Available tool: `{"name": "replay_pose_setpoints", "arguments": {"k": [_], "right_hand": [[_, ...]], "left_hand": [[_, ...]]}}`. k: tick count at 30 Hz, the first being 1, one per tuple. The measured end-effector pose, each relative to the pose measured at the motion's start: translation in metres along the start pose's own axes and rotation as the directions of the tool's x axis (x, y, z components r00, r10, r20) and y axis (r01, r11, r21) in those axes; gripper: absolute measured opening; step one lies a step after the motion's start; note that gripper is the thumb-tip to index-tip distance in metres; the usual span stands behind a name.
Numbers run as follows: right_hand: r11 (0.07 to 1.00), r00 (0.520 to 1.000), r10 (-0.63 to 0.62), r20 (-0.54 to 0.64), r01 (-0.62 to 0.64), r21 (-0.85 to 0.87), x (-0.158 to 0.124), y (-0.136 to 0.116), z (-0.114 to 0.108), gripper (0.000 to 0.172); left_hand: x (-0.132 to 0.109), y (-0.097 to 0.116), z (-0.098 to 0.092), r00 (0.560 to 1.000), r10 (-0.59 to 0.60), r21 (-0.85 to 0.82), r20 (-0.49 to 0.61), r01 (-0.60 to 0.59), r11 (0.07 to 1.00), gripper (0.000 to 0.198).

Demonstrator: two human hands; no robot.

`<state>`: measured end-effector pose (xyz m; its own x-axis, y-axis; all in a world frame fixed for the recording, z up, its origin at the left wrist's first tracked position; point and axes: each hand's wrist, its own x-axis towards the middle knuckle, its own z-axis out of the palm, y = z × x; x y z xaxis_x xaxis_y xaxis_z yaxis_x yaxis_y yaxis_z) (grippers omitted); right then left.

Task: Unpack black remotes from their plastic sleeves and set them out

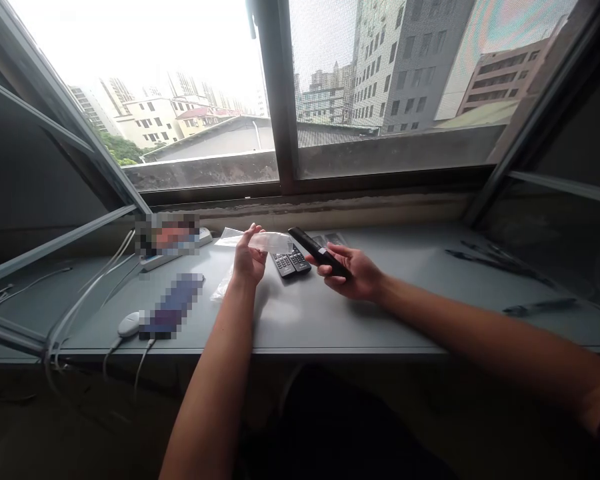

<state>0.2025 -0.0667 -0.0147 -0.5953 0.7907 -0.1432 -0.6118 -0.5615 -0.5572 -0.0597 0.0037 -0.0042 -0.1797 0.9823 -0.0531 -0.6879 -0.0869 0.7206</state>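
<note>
In my right hand (353,270) is a black remote control (307,245), tilted with its far end up to the left. My left hand (251,259) is closed on a clear plastic bag (275,241), which stretches toward the remote's far end; whether the two touch I cannot tell. On the table below lie two black remotes side by side, a left one (283,265) and a right one (300,259), buttons up. More clear plastic (222,287) rests on the table by my left wrist.
A grey table (340,327) runs under a window. At left are a white power strip (180,253), a blurred-out phone-like object (174,307), a round white charger (129,325) and cables (83,283). Several dark pens (500,263) lie at right, with one nearer pen (540,307).
</note>
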Motion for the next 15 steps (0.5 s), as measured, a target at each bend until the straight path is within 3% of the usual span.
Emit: {"name": "replay_pose_setpoints", "arguments": {"k": [4,15], "right_hand": [[1.000,1.000,0.006,-0.012,-0.006,-0.007,0.0000,0.0006,0.0031,0.042],[1.000,1.000,-0.008,0.016,0.008,-0.011,-0.0008,0.0018,-0.0021,0.039]], "left_hand": [[0.0010,-0.0006,-0.0007,1.000,0.001,0.002,0.004,-0.001,1.000,0.017],[0.0019,-0.0007,-0.0030,1.000,0.001,0.006,0.011,-0.001,1.000,0.020]]}}
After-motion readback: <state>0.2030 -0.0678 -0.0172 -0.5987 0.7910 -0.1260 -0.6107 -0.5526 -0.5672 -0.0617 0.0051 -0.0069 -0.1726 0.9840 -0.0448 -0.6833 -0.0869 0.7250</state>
